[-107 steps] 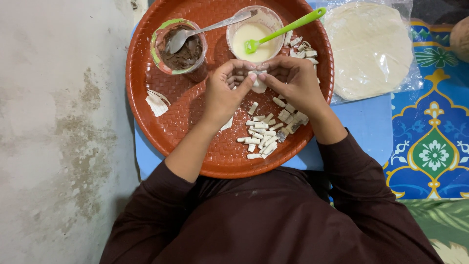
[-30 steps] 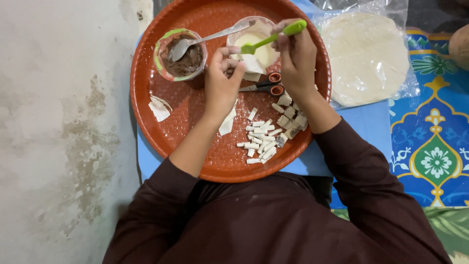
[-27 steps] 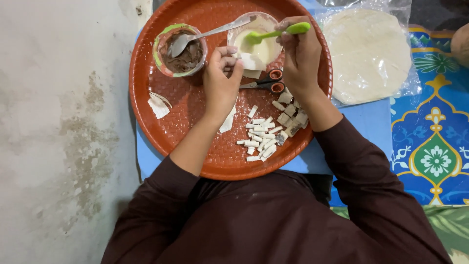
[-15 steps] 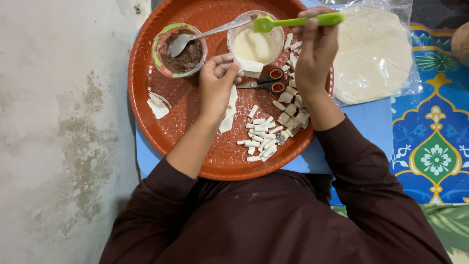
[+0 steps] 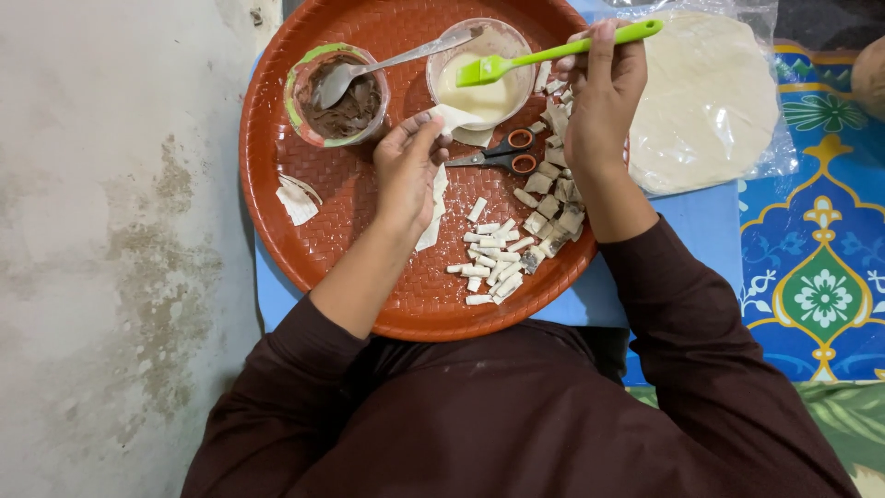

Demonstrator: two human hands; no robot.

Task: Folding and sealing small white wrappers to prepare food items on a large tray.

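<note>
- Right hand (image 5: pixel 601 92): fingers clamped on a green brush (image 5: pixel 553 55), bristles over the bowl of pale batter (image 5: pixel 479 78).
- Left hand (image 5: pixel 407 171): fingers pinch a dough strip (image 5: pixel 458 118) beside that bowl, on the orange tray (image 5: pixel 341 240).

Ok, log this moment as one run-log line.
left hand: pinches pastry strip | right hand: holds green brush over batter cup | scissors: lying on tray
</note>
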